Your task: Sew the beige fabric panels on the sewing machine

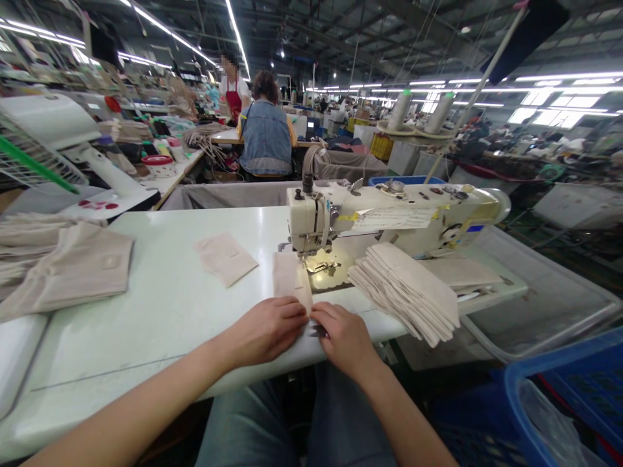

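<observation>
A beige fabric piece [287,275] lies beside the needle area of a white sewing machine [311,220], its near end reaching my hands. My left hand [272,327] is closed on that near end, fingers bent and pressed together. Close against it, my right hand [343,334] has its fingertips at the same fabric edge. Small thread snips [318,331] stick out from under the right fingers, pointed blades toward the left; their handles are hidden in the hand. A stack of folded beige pieces [406,288] lies right of the needle, and a single beige piece [226,258] lies to the left.
More beige fabric pieces [82,266] are heaped at the table's left. A blue crate [516,383] stands low at the right. Thread cones [402,111] rise behind the machine. A person in a denim vest [265,136] sits ahead, another in a red apron [233,97] beyond.
</observation>
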Demonstrator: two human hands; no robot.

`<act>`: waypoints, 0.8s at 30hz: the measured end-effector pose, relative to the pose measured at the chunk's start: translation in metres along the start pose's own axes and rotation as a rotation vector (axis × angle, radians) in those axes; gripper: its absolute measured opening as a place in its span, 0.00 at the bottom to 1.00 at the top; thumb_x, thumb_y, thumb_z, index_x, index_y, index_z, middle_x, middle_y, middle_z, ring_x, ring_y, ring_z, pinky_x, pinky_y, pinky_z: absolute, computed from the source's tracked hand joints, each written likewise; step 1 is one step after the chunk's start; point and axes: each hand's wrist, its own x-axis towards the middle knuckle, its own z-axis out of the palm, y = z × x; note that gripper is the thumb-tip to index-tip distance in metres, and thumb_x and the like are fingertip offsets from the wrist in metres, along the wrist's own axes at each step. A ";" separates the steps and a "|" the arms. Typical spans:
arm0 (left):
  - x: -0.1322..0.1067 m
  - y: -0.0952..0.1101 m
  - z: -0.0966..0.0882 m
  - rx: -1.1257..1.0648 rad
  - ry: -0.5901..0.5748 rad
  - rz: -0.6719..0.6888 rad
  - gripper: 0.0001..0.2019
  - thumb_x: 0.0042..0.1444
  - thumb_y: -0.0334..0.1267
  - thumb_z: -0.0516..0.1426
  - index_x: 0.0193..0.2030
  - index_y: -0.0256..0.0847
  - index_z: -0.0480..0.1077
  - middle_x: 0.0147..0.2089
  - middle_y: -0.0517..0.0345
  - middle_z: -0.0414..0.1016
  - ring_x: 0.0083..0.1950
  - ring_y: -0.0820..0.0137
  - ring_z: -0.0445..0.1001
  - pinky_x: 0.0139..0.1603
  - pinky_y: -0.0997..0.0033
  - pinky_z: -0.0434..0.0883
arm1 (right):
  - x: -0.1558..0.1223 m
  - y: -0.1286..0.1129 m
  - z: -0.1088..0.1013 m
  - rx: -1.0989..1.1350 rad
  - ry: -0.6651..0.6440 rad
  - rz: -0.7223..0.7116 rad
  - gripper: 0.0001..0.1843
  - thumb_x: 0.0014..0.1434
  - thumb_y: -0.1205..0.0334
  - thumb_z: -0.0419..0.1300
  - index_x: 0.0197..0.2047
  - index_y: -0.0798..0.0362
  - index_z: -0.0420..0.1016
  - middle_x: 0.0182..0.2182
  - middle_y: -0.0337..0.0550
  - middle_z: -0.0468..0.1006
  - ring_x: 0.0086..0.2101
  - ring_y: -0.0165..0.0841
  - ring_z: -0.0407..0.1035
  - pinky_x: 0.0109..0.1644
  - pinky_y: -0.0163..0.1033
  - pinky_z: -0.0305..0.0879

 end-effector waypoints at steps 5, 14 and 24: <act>0.003 -0.011 -0.001 0.014 -0.066 -0.014 0.11 0.68 0.32 0.49 0.44 0.37 0.73 0.43 0.48 0.74 0.46 0.63 0.72 0.49 0.64 0.71 | 0.011 0.004 0.001 -0.017 -0.020 0.011 0.23 0.53 0.78 0.55 0.49 0.50 0.76 0.53 0.40 0.78 0.48 0.38 0.72 0.49 0.41 0.70; 0.010 -0.029 -0.003 0.051 -0.020 0.017 0.11 0.68 0.33 0.49 0.42 0.37 0.73 0.42 0.48 0.75 0.46 0.62 0.73 0.49 0.63 0.72 | 0.026 0.009 0.002 -0.048 -0.038 0.043 0.22 0.59 0.75 0.54 0.52 0.49 0.76 0.55 0.40 0.77 0.50 0.37 0.72 0.50 0.40 0.69; 0.015 -0.054 -0.001 0.027 0.027 -0.009 0.11 0.67 0.34 0.51 0.47 0.37 0.74 0.47 0.47 0.76 0.49 0.61 0.74 0.53 0.61 0.73 | 0.014 0.009 0.000 -0.047 0.037 0.089 0.24 0.54 0.78 0.54 0.51 0.49 0.77 0.54 0.40 0.78 0.49 0.37 0.72 0.50 0.39 0.69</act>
